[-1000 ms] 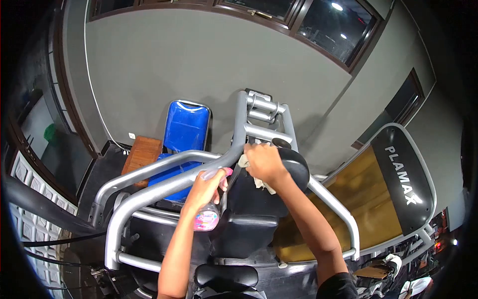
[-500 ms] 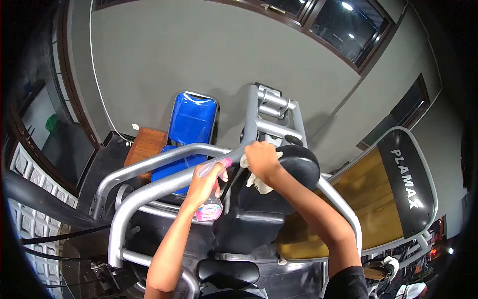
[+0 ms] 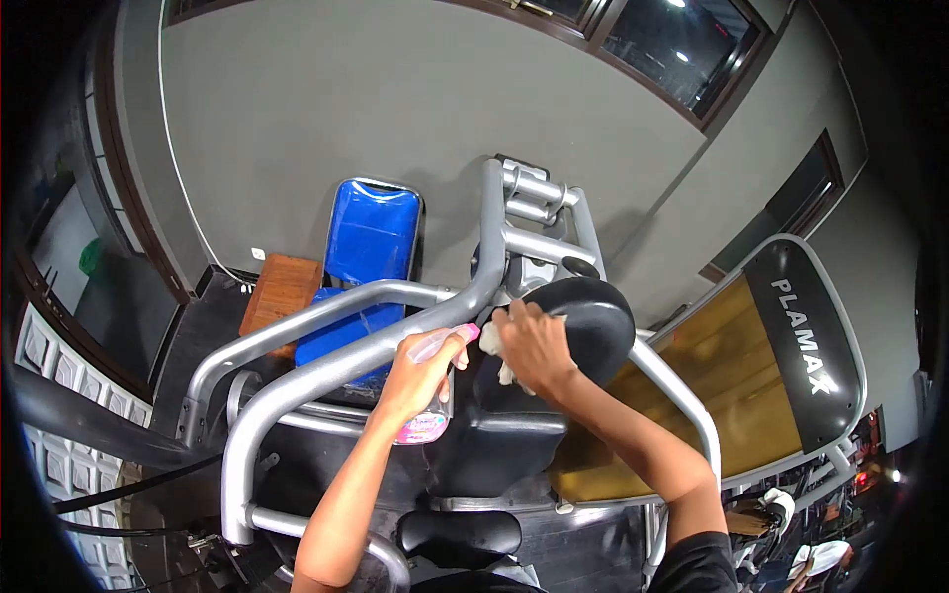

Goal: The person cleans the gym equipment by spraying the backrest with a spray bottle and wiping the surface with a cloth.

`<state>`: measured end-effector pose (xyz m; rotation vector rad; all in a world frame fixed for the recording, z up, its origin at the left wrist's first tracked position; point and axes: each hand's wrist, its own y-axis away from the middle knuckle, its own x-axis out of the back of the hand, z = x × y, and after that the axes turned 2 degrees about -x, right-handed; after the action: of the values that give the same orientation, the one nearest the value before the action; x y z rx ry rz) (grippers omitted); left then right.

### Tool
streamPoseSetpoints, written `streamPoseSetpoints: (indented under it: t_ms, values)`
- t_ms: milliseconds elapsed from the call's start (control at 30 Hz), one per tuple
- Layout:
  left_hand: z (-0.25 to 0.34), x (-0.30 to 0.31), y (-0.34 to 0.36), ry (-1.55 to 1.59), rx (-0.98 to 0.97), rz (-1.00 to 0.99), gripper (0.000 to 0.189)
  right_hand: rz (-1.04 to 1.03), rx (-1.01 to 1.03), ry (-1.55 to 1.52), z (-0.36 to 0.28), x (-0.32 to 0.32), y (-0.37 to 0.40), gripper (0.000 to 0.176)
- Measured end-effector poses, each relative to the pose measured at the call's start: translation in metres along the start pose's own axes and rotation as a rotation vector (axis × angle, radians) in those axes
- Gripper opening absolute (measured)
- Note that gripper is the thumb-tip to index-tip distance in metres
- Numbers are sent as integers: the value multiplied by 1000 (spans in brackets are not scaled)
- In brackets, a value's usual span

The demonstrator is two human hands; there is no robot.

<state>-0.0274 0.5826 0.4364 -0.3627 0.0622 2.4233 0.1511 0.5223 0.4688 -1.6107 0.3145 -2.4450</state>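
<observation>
My left hand [image 3: 423,379] is wrapped round a clear spray bottle [image 3: 423,427] with a pink nozzle and pink liquid low inside, its nozzle pointing up to the right. Whitish cloth [image 3: 491,339] shows bunched under my right hand [image 3: 534,346], whose fingers press it against the black round pad [image 3: 591,321] of a gym machine. Just below the pad is a black padded seat [image 3: 499,445]. The silver tube frame [image 3: 297,390] of the machine curves past my left hand.
A blue folding chair [image 3: 374,232] and a brown wooden stool [image 3: 282,289] stand by the grey wall. To the right is a yellow-brown panel marked PLAMAX [image 3: 801,336]. A lower black pad [image 3: 460,537] sits near my body.
My right hand has shifted slightly down and right on the pad, turning more over the cloth. The spray bottle has moved a little to the right. The whole view has shifted slightly.
</observation>
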Motion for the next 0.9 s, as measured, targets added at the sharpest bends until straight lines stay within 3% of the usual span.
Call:
streamPoseSetpoints:
  t_ms: [67, 100, 200, 500, 767, 900]
  values:
    - [1, -2, 1, 7, -2, -4, 39, 51, -84, -98, 12, 14, -1, 18]
    - [1, -3, 1, 13, -5, -2, 39, 29, -189, -164, 16, 16, 2, 34]
    - [0, -5, 2, 16, 7, -35, 38, 118, -227, -255, 13, 3, 19, 35]
    - [-4, -10, 3, -24, 30, -84, 38, 275, -104, -408, 4, -30, 71, 49]
    - [-12, -20, 5, -9, 18, -117, 35, 549, -412, -536, 16, -15, 51, 45]
    - [-18, -23, 4, -12, 21, -111, 33, 590, -438, -659, 1, -27, 60, 45]
